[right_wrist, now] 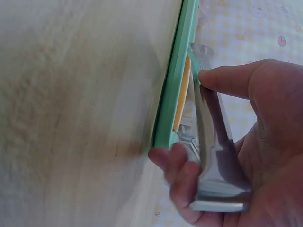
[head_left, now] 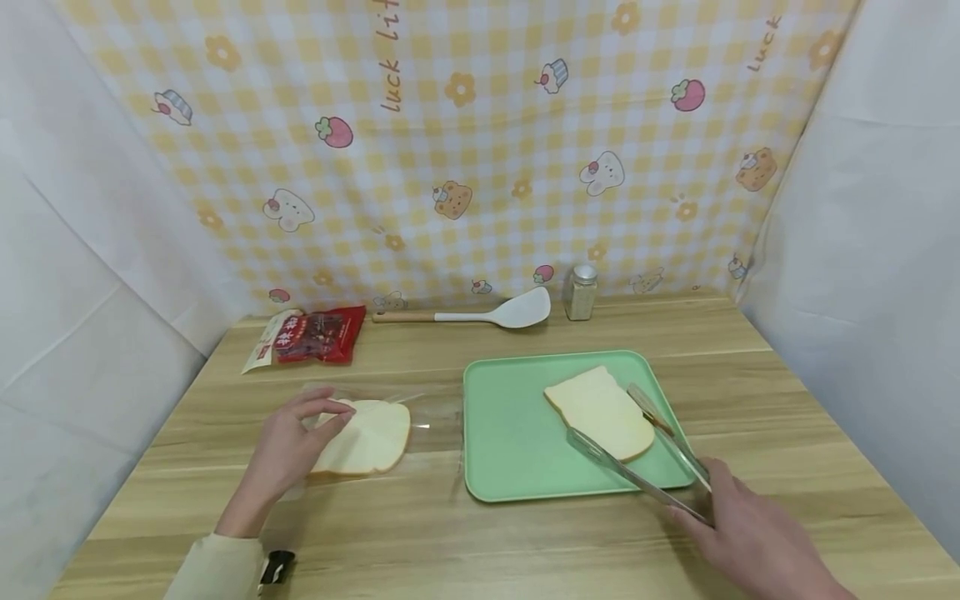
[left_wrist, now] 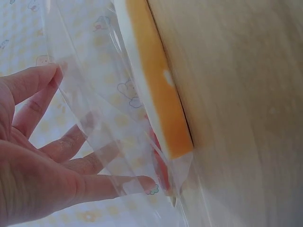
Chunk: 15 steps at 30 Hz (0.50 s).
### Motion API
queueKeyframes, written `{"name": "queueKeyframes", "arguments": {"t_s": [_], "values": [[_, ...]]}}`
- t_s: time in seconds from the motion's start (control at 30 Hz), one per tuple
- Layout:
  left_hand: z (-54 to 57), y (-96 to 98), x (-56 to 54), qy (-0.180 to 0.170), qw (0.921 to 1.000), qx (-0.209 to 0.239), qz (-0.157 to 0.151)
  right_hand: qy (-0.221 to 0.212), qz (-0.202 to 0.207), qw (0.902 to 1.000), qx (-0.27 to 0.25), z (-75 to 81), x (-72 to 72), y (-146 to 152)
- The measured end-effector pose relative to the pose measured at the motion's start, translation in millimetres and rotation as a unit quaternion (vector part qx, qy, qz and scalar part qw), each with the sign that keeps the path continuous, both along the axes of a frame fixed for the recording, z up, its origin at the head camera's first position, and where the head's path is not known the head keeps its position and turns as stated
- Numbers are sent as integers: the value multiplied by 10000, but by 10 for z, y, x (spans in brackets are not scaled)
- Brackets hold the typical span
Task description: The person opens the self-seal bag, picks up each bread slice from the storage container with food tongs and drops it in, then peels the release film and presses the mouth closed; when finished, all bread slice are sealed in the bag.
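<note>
Right hand (head_left: 753,533) gripping tongs (head_left: 647,487), wide gap spanning bread slice (head_left: 600,412), within edges of green tray (head_left: 517,442), left hand (head_left: 292,433) pinching clear bag (head_left: 435,410)

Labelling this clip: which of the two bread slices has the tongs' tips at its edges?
The slice on the green tray, touched by the tongs; the other slice lies off the tray by the left hand, with clear plastic about it.

L grip (head_left: 300,429) hides pt. of L bread slice (head_left: 371,437); same slice cut off, top edge, L wrist view. R grip (head_left: 753,529) covers pt. of tongs (right_wrist: 218,156); R fingertips (right_wrist: 178,156) blurred, R wrist view. Red pkt. (head_left: 322,333) fine print: too small to read.
</note>
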State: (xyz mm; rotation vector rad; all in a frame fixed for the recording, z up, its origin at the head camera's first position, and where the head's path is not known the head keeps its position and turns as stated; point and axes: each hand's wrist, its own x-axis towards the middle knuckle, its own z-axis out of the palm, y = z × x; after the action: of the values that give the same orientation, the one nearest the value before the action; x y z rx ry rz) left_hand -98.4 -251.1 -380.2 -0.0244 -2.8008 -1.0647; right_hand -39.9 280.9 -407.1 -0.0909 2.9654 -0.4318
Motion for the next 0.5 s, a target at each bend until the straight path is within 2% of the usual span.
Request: {"name": "queueKeyframes", "arguments": {"t_s": [0.27,0.5], "values": [[-23,4,-9,13,10000,18,3,-122,49,9996,-265,27,-2,-30],[-2,16,-18,-12,10000,-5,-36,232,283,9987,-367,-23,26,-21]]}}
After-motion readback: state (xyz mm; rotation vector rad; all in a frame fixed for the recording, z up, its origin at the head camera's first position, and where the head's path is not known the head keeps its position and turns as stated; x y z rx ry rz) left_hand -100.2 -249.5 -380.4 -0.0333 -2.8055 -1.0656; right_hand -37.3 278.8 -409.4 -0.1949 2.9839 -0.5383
